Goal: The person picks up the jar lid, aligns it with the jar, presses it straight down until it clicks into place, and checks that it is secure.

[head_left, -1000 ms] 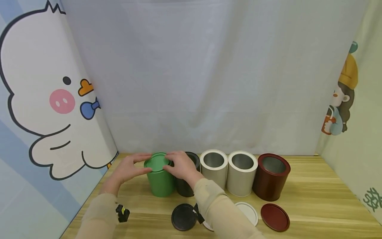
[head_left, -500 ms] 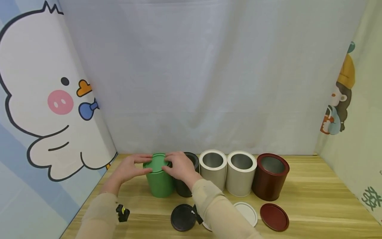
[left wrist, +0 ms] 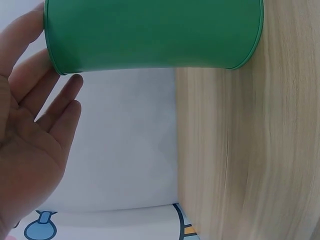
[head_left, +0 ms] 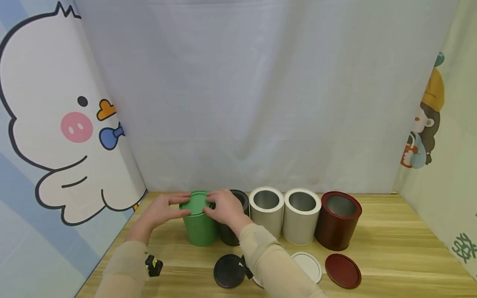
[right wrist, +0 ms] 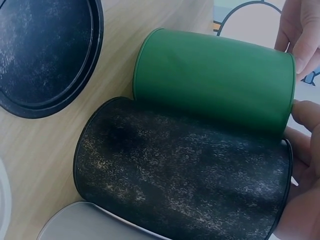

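A green can (head_left: 199, 229) stands on the wooden table (head_left: 391, 256) at the left end of a row of cans, with its green lid (head_left: 195, 202) on top. My left hand (head_left: 162, 209) touches the lid's left rim, thumb at the front and fingers at the back. In the left wrist view this left hand (left wrist: 30, 135) is flat, with straight fingers at the top rim of the green can (left wrist: 150, 35). My right hand (head_left: 223, 207) rests on the lid's right rim. It reaches over the open black can (head_left: 231, 236) beside it. In the right wrist view its fingertips (right wrist: 305, 115) touch the green can (right wrist: 215, 80).
Two open white cans (head_left: 266, 211) (head_left: 302, 215) and an open dark red can (head_left: 337, 221) continue the row to the right. A black lid (head_left: 229, 271), a white lid (head_left: 309, 265) and a red lid (head_left: 343, 271) lie in front. Printed screens close the left and right sides.
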The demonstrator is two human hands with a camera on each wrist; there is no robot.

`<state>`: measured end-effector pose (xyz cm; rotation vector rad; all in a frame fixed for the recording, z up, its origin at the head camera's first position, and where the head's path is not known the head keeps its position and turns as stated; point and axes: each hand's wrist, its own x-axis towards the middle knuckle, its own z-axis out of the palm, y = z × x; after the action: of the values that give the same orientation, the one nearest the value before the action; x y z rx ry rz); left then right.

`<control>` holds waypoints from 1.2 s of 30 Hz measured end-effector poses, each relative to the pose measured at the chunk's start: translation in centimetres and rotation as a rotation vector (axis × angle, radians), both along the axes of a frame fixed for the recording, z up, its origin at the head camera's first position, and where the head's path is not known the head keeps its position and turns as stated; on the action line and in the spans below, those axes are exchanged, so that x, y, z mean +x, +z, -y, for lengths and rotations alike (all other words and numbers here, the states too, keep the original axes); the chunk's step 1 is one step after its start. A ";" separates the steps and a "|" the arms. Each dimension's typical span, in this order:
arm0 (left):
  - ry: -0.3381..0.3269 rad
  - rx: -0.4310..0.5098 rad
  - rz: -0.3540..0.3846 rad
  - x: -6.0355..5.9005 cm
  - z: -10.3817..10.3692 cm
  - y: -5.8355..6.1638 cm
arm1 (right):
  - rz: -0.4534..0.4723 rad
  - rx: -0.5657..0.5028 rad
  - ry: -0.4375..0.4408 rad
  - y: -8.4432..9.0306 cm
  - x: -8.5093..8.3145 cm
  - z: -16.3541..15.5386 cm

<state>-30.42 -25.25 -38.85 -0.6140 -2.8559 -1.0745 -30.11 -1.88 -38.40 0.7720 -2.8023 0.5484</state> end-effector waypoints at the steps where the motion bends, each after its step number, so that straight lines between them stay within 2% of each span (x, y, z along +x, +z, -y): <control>1: 0.001 -0.002 0.004 0.0 0.0 0.0 | 0.002 0.003 -0.002 0.0 0.0 0.0; 15: -0.002 -0.046 0.052 -0.1 -0.5 1.0 | -0.036 0.074 -0.030 0.5 -0.1 0.3; 22: -0.013 -0.074 0.035 0.1 -0.4 0.9 | -0.027 0.120 -0.044 0.4 0.0 0.5; 36: -0.021 -0.065 0.032 -0.2 -0.1 0.5 | -0.011 0.106 -0.016 0.5 -0.3 0.4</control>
<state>-30.58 -25.12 -38.30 -0.6382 -2.9283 -1.0067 -30.40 -2.31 -37.90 0.7688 -2.8441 0.3948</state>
